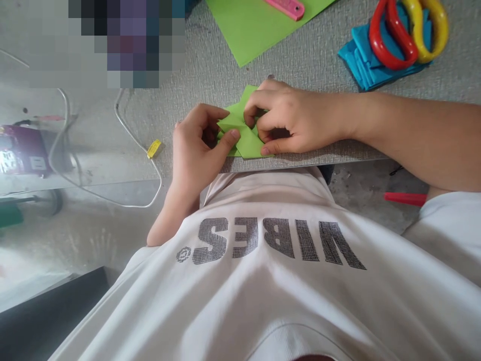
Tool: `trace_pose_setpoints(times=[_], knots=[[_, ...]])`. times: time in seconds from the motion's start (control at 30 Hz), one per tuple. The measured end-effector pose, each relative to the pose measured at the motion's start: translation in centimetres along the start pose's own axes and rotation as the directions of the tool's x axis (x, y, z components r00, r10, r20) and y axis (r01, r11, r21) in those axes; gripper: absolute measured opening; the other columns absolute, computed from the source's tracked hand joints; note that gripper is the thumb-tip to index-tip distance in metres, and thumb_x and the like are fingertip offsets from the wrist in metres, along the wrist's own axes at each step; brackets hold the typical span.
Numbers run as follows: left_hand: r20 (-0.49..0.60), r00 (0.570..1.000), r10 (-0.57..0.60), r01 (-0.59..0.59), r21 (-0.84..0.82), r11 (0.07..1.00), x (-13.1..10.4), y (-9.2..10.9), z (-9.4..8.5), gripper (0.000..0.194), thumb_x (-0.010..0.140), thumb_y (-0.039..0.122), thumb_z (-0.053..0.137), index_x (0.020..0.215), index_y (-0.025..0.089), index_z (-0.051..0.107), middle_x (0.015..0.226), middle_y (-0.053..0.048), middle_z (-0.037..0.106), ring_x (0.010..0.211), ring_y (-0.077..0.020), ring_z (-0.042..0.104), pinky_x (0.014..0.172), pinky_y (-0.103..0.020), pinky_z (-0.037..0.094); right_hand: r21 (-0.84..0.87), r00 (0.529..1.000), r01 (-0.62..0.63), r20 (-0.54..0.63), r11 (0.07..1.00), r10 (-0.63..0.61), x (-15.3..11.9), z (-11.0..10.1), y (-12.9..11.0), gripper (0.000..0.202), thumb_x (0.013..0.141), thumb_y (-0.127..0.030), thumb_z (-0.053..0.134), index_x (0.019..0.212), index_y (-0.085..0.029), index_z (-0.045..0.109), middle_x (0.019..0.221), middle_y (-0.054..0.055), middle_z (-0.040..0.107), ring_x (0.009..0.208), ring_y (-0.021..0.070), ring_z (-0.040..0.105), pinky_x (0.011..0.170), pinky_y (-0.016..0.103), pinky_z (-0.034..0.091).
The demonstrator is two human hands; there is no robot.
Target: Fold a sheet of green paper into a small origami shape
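A folded piece of green paper (248, 143) lies near the front edge of the table, with several creased flaps and points. My left hand (201, 138) grips its left side, thumb on top and fingers partly beneath a flap. From the right, my right hand (283, 118) bends its fingers over the paper, with the index finger pressing near the middle and the thumb at the lower right corner. Parts of the paper are covered by my fingers.
Beyond my hands lies a flat green sheet (240, 40) with a pink tool (287, 7) on it. Scissors with red and yellow handles (394, 45) rest on folded blue paper (366, 67). A white cable (130, 128) with a yellow tag (154, 149) crosses the left side.
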State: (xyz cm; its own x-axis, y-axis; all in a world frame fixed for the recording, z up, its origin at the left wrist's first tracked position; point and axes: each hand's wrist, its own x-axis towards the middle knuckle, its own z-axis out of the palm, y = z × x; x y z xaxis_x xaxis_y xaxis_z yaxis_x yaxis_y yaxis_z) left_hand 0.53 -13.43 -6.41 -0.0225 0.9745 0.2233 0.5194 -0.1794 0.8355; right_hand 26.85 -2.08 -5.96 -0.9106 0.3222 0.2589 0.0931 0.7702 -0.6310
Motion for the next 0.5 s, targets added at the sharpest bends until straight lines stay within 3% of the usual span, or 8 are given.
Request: trace_pose_setpoints(times=[0.13,0.27,0.37,0.5], knots=[[-0.045,0.999,0.030,-0.032,-0.026,0.999,-0.2,0.3,0.0,0.033,0.090,0.053,0.099,0.089,0.031,0.074,0.075,0.002,0.068,0.063,-0.0184,0.056,0.058,-0.040,0.041,0.003,0.997,-0.044,0.063,0.999,0.044,-0.1,-0.6,-0.5,0.050,0.107,-0.066,0.064,0.078,-0.029,0.080,0.126,-0.001,0.086,0.133,0.0246,0.067,0.125,0.048,0.053],[-0.015,0.998,0.062,-0.062,0.003,0.998,-0.1,0.3,-0.1,0.039,0.093,0.046,0.093,0.073,0.029,0.064,0.105,-0.004,0.088,0.090,-0.0259,0.077,0.083,-0.050,0.060,-0.005,0.997,-0.029,0.070,1.000,0.030,0.0,-1.0,-0.6,0.049,0.106,-0.066,0.064,0.080,-0.029,0.081,0.129,-0.002,0.083,0.131,0.0241,0.065,0.125,0.047,0.052],[0.050,0.997,0.064,-0.065,0.031,0.997,0.0,0.1,-0.4,0.026,0.092,0.037,0.091,0.075,0.029,0.073,0.116,-0.004,0.091,0.102,-0.0300,0.083,0.098,-0.057,0.062,-0.002,0.997,-0.037,0.071,0.999,0.037,0.0,-1.0,-0.7,0.051,0.106,-0.068,0.063,0.079,-0.028,0.080,0.130,-0.002,0.083,0.131,0.0245,0.065,0.125,0.049,0.053],[0.119,0.991,0.064,-0.074,0.081,0.994,0.1,-0.2,-1.1,0.019,0.090,0.039,0.099,0.082,0.032,0.083,0.124,-0.004,0.091,0.108,-0.0331,0.082,0.101,-0.059,0.061,-0.026,0.991,-0.083,0.106,0.996,0.085,0.1,-1.1,-1.0,0.053,0.107,-0.070,0.063,0.078,-0.030,0.080,0.133,-0.002,0.084,0.134,0.0252,0.067,0.128,0.048,0.053]])
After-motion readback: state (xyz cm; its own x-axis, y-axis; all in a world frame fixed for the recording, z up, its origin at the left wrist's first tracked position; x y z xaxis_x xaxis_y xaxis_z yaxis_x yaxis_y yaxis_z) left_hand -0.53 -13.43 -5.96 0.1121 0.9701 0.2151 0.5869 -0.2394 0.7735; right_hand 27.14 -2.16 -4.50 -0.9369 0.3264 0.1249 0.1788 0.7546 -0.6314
